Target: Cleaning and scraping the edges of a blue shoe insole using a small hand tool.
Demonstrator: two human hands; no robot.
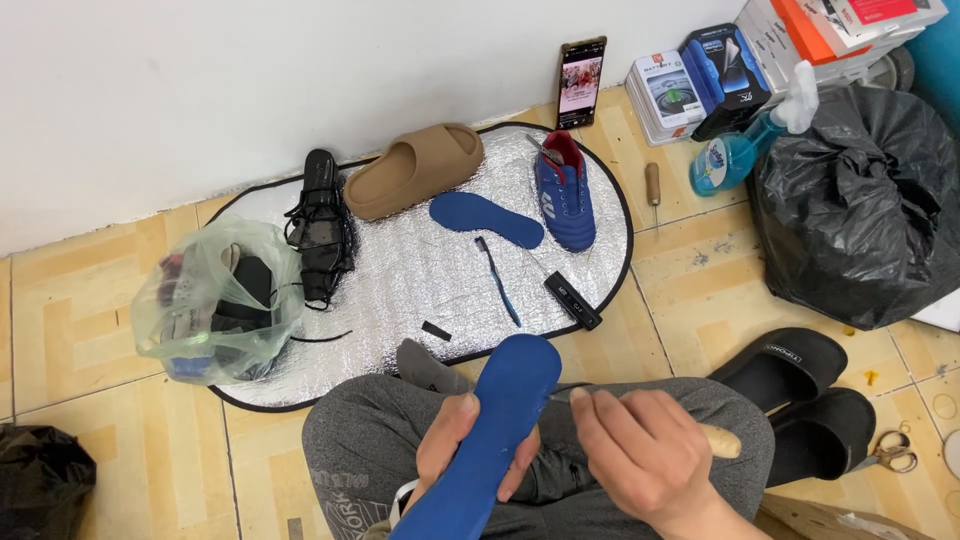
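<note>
My left hand (452,448) grips a blue insole (500,420) that rises from my lap toward the mat. My right hand (645,452) is closed around a wooden-handled tool (722,438), whose thin metal tip points at the insole's right edge. A second blue insole (487,218) lies on the silver mat (420,270) next to a blue sports shoe (566,190). A blue toothbrush (497,280) and a small black device (572,300) lie on the mat in front of them.
On the mat are also a tan slide sandal (415,168), a black strappy shoe (322,228) and a plastic bag of items (215,300). A phone (580,80) leans on the wall. Boxes (700,85), a spray bottle (745,150), a black rubbish bag (855,205), black slippers (800,385) and scissors (890,455) are at the right.
</note>
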